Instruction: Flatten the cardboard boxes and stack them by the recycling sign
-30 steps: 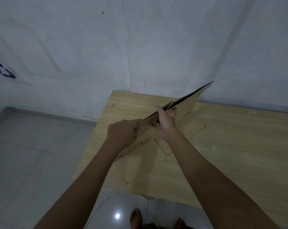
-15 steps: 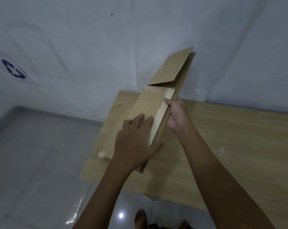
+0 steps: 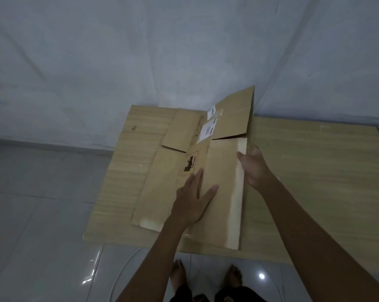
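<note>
The box (image 3: 197,171) lies flattened on the left part of the table (image 3: 314,171), its long side running from the near edge toward the far wall (image 3: 140,62). Its near end comes close to the table's near edge; its far flaps reach the wall side, and the right far flap (image 3: 234,116) tilts up off the surface. A white label (image 3: 207,131) sits across the fold between the far flaps, and a black printed mark (image 3: 189,164) in a dotted frame lies near the box's middle.

The left hand (image 3: 192,201) rests palm down on the near half of the box, fingers spread and flat, just near of the printed mark. The right hand (image 3: 255,168) is at the box's right edge, thumb over the top face and the fingers curled around the edge, so it grips the box there. The box lies under the left hand and to the left of the right hand.

Bare feet (image 3: 206,277) stand on the tiled floor (image 3: 42,214) near of the table.
</note>
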